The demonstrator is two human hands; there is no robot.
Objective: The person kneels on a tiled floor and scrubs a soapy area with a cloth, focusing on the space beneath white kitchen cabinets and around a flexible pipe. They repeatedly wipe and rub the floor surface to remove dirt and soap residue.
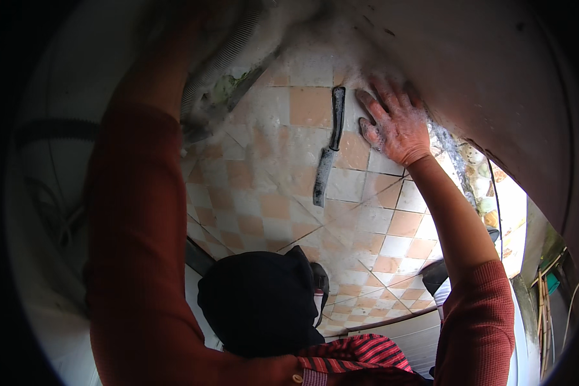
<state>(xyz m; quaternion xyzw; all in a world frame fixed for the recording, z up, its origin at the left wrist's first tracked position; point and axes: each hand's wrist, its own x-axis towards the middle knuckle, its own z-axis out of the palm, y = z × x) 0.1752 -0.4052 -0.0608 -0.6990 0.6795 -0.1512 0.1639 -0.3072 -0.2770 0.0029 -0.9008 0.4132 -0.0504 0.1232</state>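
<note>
Wet and soapy, my right hand (394,123) presses on the tiled floor (311,108) with its fingers spread and nothing in its grasp. A knife (337,120) with a dark handle lies to the left of that hand, its soapy blade pointing towards me. My left arm stretches up along the picture's left side into shadow; the left hand itself cannot be made out in the dark top edge. Beside that forearm runs a ribbed grey hose (227,53).
A large pale panel (492,72) fills the upper right. Pebbled flooring (477,169) shows at its lower edge, with sticks (544,313) farther right. A dark corrugated hose (58,131) lies at the far left. A green-stained edge (239,82) stands near the grey hose. My knee (260,299) is below.
</note>
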